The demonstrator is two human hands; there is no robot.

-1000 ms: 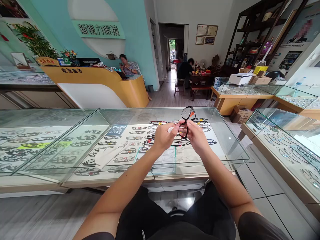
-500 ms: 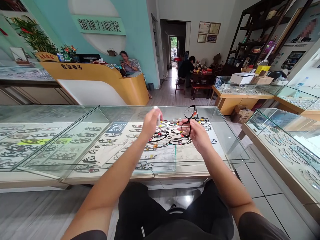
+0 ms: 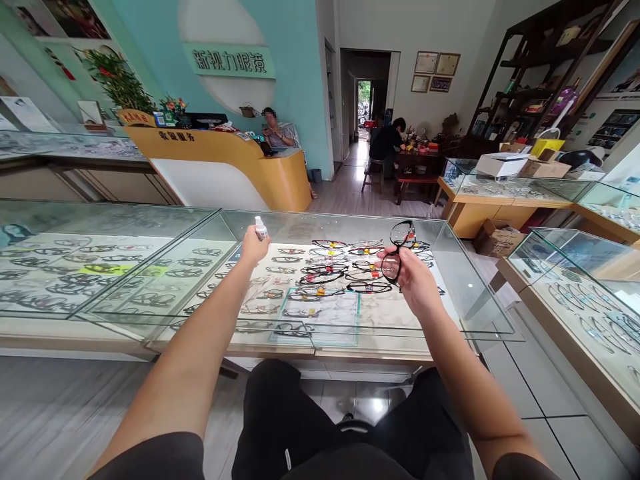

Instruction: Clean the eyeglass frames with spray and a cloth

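My left hand [image 3: 256, 247] is closed around a small white bottle [image 3: 260, 228] with its top pointing up, above the far left part of the glass display case [image 3: 320, 221]. My right hand [image 3: 417, 280] pinches a pair of black-framed eyeglasses [image 3: 403, 233], held tilted on end over the right side of the case. Rows of eyeglasses [image 3: 369, 287] lie beneath the glass, several with small coloured tags. The palm side of my left hand is hidden.
A neighbouring glass case [image 3: 575, 287] stands to the right, with a cardboard box [image 3: 497, 237] behind it. Beyond the case are a yellow reception counter [image 3: 280, 177] with a seated person [image 3: 277, 135], and another person [image 3: 387, 147] at a dark table.
My left hand has moved left with the white bottle, away from the eyeglasses. My right hand still holds the eyeglasses in much the same pose. The view has shifted slightly left.
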